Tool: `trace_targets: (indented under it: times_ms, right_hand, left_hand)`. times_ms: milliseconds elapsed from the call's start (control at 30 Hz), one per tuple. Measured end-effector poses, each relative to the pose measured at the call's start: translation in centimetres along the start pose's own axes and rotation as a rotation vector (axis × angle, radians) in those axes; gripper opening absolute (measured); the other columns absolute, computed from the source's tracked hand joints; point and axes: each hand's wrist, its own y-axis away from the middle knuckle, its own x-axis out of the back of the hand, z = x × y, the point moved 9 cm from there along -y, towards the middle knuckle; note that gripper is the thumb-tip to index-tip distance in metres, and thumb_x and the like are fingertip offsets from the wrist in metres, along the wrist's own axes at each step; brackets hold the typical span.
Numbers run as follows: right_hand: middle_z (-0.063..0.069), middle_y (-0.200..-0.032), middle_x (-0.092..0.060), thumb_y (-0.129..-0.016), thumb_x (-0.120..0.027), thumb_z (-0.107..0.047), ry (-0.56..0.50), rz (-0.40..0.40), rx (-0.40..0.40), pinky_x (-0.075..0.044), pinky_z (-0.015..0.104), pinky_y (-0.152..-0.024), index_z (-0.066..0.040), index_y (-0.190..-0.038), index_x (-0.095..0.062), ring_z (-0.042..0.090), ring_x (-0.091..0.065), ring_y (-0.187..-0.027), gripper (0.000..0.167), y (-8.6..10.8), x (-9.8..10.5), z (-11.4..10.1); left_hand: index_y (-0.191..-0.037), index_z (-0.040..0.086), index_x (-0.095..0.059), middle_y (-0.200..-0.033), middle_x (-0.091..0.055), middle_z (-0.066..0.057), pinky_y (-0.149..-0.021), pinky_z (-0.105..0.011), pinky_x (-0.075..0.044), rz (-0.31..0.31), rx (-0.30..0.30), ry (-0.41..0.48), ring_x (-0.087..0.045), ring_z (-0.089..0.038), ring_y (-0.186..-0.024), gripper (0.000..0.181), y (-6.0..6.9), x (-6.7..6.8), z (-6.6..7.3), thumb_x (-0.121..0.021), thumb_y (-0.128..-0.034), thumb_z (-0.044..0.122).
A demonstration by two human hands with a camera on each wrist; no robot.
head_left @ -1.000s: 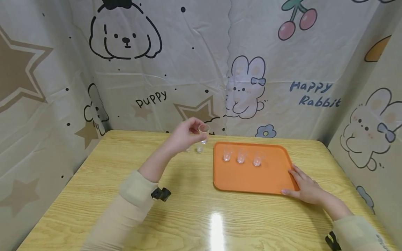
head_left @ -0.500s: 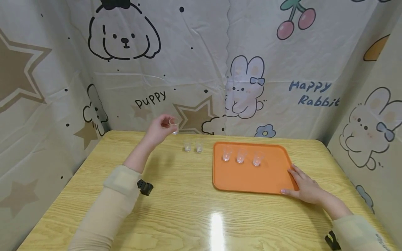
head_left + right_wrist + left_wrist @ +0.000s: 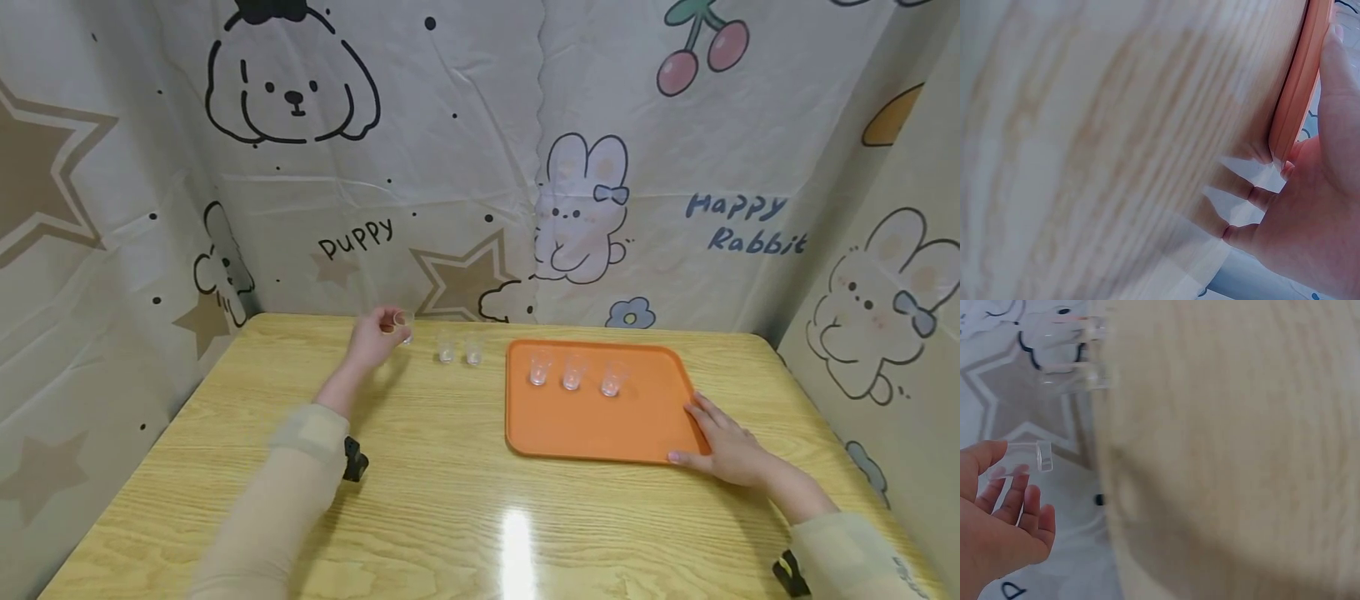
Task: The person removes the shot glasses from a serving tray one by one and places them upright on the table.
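My left hand [image 3: 371,342] pinches a small clear shot glass [image 3: 1027,457] between thumb and fingers near the table's back edge. In the head view it is upright, just left of two more clear glasses, one glass [image 3: 446,350] and another glass [image 3: 473,351], which stand side by side on the table. Three similar glasses stand in a row on the orange tray [image 3: 585,432]: a left glass [image 3: 538,369], a middle glass [image 3: 572,374] and a right glass [image 3: 611,382]. My right hand [image 3: 733,450] rests against the tray's front right corner, its fingers extended.
The wood-grain table [image 3: 420,500] reaches back to a printed cloth [image 3: 465,150] hung behind it and along both sides. A bright light reflection lies on the table's front middle.
My left hand has carried its glass left from beside the tray, past the two standing glasses, then lowered it toward the table. The right hand and tray have stayed in place.
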Motion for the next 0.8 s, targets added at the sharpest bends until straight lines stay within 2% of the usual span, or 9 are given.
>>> trace_targets:
  times_ms: [133,267,567,800]
  right_hand:
    - [0.031,-0.149,-0.016,-0.083,-0.065,-0.050,0.007,-0.015,-0.003,-0.024,0.075,-0.089,0.010,-0.142,-0.027,0.056,-0.024,-0.128,0.092,0.0,0.0,-0.1]
    - [0.031,-0.149,-0.016,-0.083,-0.066,-0.050,0.001,-0.016,0.000,-0.024,0.075,-0.089,0.010,-0.142,-0.027,0.056,-0.023,-0.128,0.092,0.0,-0.1,-0.1]
    - [0.030,-0.149,-0.016,-0.083,-0.066,-0.050,0.001,-0.009,-0.003,-0.023,0.076,-0.089,0.010,-0.141,-0.028,0.056,-0.024,-0.128,0.092,0.1,0.0,-0.1]
    - [0.031,-0.148,-0.018,-0.082,-0.066,-0.050,0.012,-0.001,-0.001,-0.024,0.076,-0.089,0.010,-0.141,-0.029,0.056,-0.025,-0.127,0.092,0.1,0.0,-0.1]
  left_hand:
    - [-0.127,-0.003,-0.050,-0.119,-0.054,-0.020,-0.096,-0.041,-0.040,-0.011,0.037,-0.014,-0.048,-0.030,-0.107,0.040,0.1,-0.9,-1.3,-0.061,-0.0904,0.010]
    - [-0.128,-0.005,-0.050,-0.118,-0.054,-0.021,-0.094,-0.041,-0.041,-0.018,0.052,-0.034,-0.049,-0.031,-0.106,0.041,0.2,-1.6,-1.9,-0.060,-0.0904,0.008]
    - [-0.128,-0.006,-0.048,-0.119,-0.054,-0.023,-0.093,-0.042,-0.042,-0.064,0.080,-0.011,-0.049,-0.033,-0.108,0.040,0.6,-2.7,-2.4,-0.059,-0.0911,0.006]
    - [-0.132,-0.006,-0.044,-0.123,-0.051,-0.023,-0.095,-0.044,-0.042,-0.079,0.098,0.008,-0.048,-0.034,-0.112,0.046,0.7,-2.9,-2.4,-0.059,-0.0906,0.006]
